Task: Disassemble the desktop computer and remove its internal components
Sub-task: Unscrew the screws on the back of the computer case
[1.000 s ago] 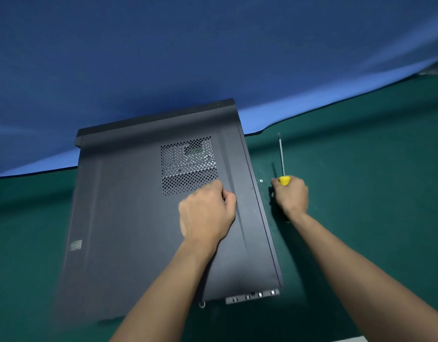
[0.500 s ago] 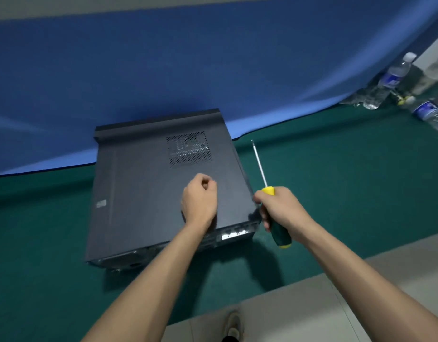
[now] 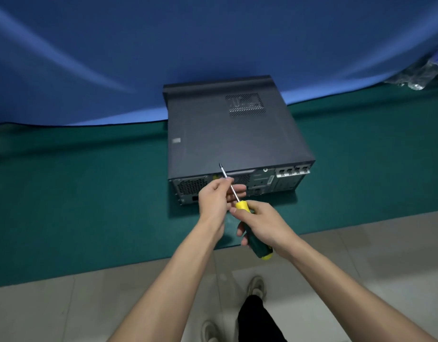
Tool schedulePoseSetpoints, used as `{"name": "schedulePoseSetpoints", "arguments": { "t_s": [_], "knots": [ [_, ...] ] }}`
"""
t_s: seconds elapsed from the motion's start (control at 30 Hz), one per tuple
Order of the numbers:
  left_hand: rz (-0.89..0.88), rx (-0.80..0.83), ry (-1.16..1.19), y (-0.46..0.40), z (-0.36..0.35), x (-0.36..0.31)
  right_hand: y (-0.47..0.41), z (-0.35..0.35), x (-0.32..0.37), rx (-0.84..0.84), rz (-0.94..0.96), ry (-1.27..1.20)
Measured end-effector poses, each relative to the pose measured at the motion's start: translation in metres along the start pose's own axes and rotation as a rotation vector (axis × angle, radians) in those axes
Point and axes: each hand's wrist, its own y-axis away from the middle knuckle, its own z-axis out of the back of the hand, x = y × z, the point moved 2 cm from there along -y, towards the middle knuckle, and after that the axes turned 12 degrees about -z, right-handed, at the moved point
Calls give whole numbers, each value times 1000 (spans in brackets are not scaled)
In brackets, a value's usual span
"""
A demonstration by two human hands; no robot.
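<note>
Green mat [image 3: 89,206] on the floor carried the closed desktop computer [image 3: 235,134], rear panel facing the person for screw access. Right hand [image 3: 264,223] gripped the screwdriver [image 3: 247,218] handle; left hand [image 3: 215,196] fingers pinched its shaft, apparently steadying the aim.

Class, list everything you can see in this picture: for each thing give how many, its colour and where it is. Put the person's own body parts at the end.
computer case: one, dark grey, lying flat on the mat, rear panel facing the person
screwdriver: one, green and yellow handle with metal shaft, held in front of the case's rear panel
mat: one, green, spread over the floor
backdrop: one, blue cloth, behind the case
plastic bottles: several, clear, far right edge; count unclear
floor: pale tiles, nearest the person
shoes: two, light, bottom centre
left hand: one, pinches the shaft
right hand: one, grips the handle
</note>
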Motion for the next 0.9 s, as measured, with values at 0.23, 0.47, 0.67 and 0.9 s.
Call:
{"name": "schedulePoseSetpoints", "arguments": {
  "t_s": [0.23,0.47,0.67,0.9],
  "knots": [
    [-6,-61,-76,6,50,4,-1,-54,-20,-2,-78,-62],
    [62,-42,-46,-6,54,7,-4,-74,-32,-72,-119,-179],
    [62,16,-136,-21,43,9,-10,-75,-29,-119,-110,-260],
    [76,44,-170,-26,41,13,-13,-73,-34,-134,-126,-293]
  ]
}}
